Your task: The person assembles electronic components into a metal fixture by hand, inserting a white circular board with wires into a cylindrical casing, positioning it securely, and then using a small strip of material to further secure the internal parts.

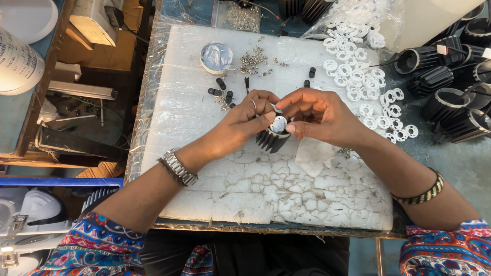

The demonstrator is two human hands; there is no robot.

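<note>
My left hand [244, 118] grips a black finned cylinder, a heat sink [269, 139], tilted over the cracked white board [266, 189]. My right hand [316, 113] pinches a small white round part [279, 123] at the open top of the heat sink. Both hands meet at the middle of the board. A silver watch is on my left wrist, a dark and gold bangle on my right.
Several white plastic rings [358, 76] lie at the board's right side, a pile of small screws [252, 60] and black clips [221, 84] at the back. A round tin [216, 56] stands by the screws. More black finned cylinders [450, 87] are stacked at right.
</note>
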